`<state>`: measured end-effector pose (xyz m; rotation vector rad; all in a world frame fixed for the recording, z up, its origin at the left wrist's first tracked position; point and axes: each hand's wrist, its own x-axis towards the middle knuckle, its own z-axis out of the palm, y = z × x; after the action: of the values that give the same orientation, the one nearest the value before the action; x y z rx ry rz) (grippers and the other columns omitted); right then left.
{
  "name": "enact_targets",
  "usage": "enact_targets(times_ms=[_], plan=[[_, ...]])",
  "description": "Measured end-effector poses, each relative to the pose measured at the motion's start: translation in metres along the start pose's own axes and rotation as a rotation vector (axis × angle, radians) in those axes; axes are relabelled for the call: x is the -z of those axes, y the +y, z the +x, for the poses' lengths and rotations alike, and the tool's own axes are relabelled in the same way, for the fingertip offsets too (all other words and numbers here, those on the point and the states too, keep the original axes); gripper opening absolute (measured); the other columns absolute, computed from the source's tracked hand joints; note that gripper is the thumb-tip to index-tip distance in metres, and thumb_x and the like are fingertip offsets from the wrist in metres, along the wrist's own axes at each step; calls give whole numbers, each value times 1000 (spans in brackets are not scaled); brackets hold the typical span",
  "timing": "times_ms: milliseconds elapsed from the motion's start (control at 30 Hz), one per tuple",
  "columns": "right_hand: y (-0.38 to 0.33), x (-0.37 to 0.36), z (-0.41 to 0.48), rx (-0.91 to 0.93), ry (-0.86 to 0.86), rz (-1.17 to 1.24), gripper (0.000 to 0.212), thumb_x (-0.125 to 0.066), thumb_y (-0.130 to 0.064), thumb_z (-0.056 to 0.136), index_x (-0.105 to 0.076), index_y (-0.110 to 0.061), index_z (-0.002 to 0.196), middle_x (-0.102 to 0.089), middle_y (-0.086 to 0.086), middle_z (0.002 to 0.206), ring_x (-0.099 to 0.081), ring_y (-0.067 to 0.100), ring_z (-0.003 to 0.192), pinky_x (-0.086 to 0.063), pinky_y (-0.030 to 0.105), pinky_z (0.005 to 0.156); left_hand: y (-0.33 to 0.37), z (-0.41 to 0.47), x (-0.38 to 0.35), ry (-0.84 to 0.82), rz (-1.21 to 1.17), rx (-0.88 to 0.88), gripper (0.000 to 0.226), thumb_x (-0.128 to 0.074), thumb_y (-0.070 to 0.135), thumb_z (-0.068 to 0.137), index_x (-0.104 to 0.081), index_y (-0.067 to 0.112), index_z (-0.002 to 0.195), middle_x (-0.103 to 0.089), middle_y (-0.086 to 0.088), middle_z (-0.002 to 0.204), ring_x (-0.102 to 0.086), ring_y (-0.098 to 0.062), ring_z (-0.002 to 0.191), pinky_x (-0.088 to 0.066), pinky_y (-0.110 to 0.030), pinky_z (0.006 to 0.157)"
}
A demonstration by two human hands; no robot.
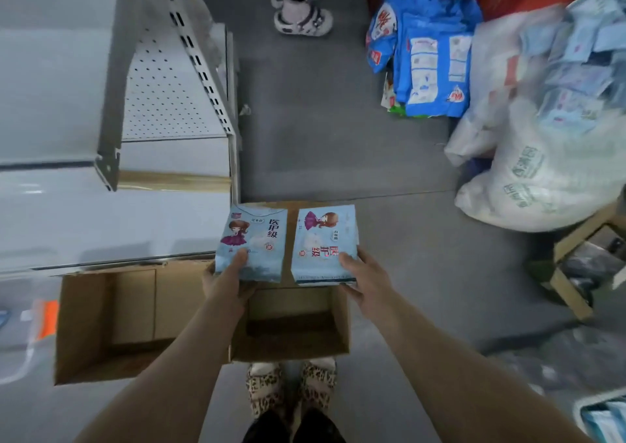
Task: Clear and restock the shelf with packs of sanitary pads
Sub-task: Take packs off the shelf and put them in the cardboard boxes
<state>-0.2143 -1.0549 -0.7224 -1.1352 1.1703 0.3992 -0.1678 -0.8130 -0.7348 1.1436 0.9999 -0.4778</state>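
Observation:
I hold two light blue packs of sanitary pads above an open cardboard box (291, 347). My left hand (227, 281) grips the left pack (252, 236) by its lower edge, thumb on its face. My right hand (367, 281) grips the right pack (323, 242) at its lower right corner; that pack is turned upside down. Both packs are held flat, side by side, just right of the grey metal shelf (111, 219), whose visible boards carry nothing.
A second open cardboard box (111, 324) lies on its side by the shelf's base. Large white sacks of packs (548, 144) and blue bags (430, 56) stand at the right. Another person's feet (301, 15) are ahead. A wooden stool (576, 259) stands right.

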Motion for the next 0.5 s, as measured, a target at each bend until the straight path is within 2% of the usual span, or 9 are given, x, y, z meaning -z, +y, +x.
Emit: enact_targets(times_ms=[100,233,333,400,467,500], plan=[[32,-11,47,16,-4,7,46,-79,-23,86,-62,-29,129,-73,-2,118,-69,21,107,-56,43,97,-27,46,-3,51,36,3,93,-96,35,57,-49,16,134,-68,-8,121,-69,-30,108,-59,-52,86],[70,-22,98,62,52,-23,63,-81,-26,84,-55,-30,141,-67,-5,126,-67,18,110,-59,40,93,-61,91,-1,146,80,-55,76,-90,26,70,-46,20,132,-65,-5,120,-66,-26,109,-55,-51,95],[92,-29,120,188,127,-158,67,-80,-32,84,-50,-37,144,-59,-18,120,-60,11,115,-57,37,95,-80,113,0,164,113,-82,75,-89,28,71,-45,26,132,-63,-2,124,-64,-24,113,-54,-49,97],[102,-30,121,286,171,-240,68,-78,-36,86,-46,-40,146,-52,-24,117,-52,2,113,-53,25,92,-91,121,0,156,105,-92,76,-89,27,71,-45,26,133,-63,-1,125,-64,-22,113,-54,-49,97],[114,-32,125,325,209,-312,69,-75,-37,88,-43,-41,148,-46,-19,124,-43,-2,113,-40,8,81,-103,131,1,156,100,-106,75,-88,25,72,-46,24,134,-63,-2,126,-64,-22,114,-55,-49,97],[117,-33,127,329,214,-328,70,-74,-38,88,-41,-42,150,-44,-15,128,-42,-3,112,-38,5,76,-108,134,2,162,96,-109,75,-88,24,72,-46,24,134,-63,-2,127,-63,-22,114,-54,-49,97]])
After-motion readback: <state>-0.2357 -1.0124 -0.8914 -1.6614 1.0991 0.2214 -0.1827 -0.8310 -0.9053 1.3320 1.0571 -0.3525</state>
